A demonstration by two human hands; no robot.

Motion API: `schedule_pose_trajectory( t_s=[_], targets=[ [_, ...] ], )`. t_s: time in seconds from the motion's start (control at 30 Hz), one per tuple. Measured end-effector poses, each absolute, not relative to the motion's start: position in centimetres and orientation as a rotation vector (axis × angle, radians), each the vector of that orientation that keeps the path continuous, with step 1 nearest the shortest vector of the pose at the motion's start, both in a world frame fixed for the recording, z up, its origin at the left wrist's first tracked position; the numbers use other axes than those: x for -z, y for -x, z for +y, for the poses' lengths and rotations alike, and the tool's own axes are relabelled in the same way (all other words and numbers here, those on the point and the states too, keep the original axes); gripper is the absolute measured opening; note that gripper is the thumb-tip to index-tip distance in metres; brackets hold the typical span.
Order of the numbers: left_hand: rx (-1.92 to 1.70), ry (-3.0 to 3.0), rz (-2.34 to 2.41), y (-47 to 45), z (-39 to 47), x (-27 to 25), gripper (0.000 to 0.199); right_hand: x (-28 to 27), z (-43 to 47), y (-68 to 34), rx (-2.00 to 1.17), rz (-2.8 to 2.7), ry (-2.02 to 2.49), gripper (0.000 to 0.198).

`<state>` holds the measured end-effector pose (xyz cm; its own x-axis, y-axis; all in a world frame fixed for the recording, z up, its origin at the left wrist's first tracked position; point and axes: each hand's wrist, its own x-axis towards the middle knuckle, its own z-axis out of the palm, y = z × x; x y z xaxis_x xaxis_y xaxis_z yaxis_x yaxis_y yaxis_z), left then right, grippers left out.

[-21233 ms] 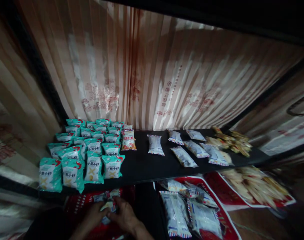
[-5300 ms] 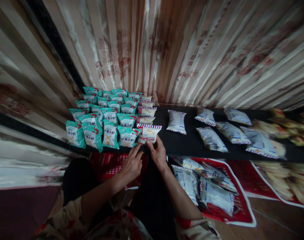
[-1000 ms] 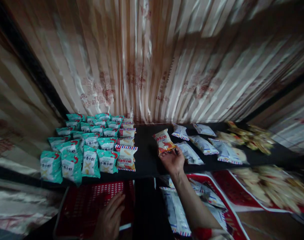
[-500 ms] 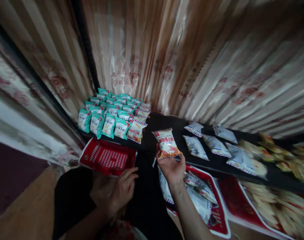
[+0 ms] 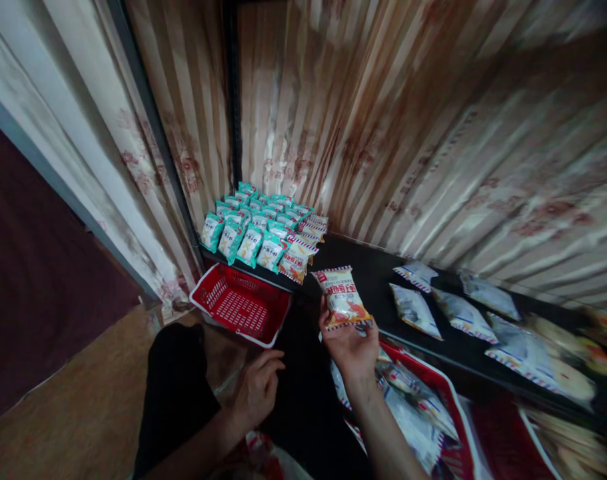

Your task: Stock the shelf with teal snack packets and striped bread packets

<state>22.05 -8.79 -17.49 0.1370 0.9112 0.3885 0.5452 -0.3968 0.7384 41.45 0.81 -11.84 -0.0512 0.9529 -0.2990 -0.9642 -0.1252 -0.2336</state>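
Note:
My right hand (image 5: 353,350) holds a small snack bag (image 5: 342,295) from below, its fingers behind and around the lower part. The bag is white and orange-red with large red lettering and striped crimped ends. It is held above the front edge of the black shelf (image 5: 340,253). My left hand (image 5: 258,388) is over my lap, with loosely bent fingers and nothing visible in them. On the shelf's left end stand rows of teal-and-white snack bags (image 5: 251,244). Right beside them is a row of bags (image 5: 296,259) like the held one.
An empty red basket (image 5: 243,308) with a white rim sits before the shelf at left. Another red basket (image 5: 458,413), full of silvery bags, stands by my right forearm. Several silvery bags (image 5: 416,310) lie on the shelf. Patterned curtains (image 5: 363,133) hang behind.
The view has swung left, so the shelf and baskets appear further right. My right hand still holds the snack bag, and my left hand remains over my lap.

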Motion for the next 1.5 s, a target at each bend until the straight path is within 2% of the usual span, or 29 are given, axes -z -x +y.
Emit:
schedule_pose_trajectory(
  t_s=[0.27,0.63,0.73,0.9,1.07,1.5],
  targets=[
    [-1.236,-1.88,1.372,-21.0,-7.5,15.3,0.03,9.9,-1.1,-37.8,-1.672,0.031,0.436,0.045],
    [-1.111,-1.588,1.373,-16.0,-8.1,14.4,0.023,11.1,-3.3,-32.1,-1.809,0.057,0.345,0.039],
    [-1.138,-1.4,1.323,-15.5,-7.8,13.4,0.027,11.3,-4.6,-31.0,-1.843,0.005,0.334,0.038],
    [-1.247,-0.969,1.14,-16.6,-7.8,11.6,0.047,11.0,-7.0,-30.5,-1.879,0.005,0.357,0.039],
    [-1.235,-0.798,1.025,-17.9,-9.9,10.4,0.056,10.8,-10.1,-31.1,-1.872,0.092,0.416,0.037],
    [-1.16,-0.79,1.081,-22.3,-19.0,13.3,0.042,13.8,-20.6,-33.0,-1.871,0.15,0.418,0.036]
  ],
)
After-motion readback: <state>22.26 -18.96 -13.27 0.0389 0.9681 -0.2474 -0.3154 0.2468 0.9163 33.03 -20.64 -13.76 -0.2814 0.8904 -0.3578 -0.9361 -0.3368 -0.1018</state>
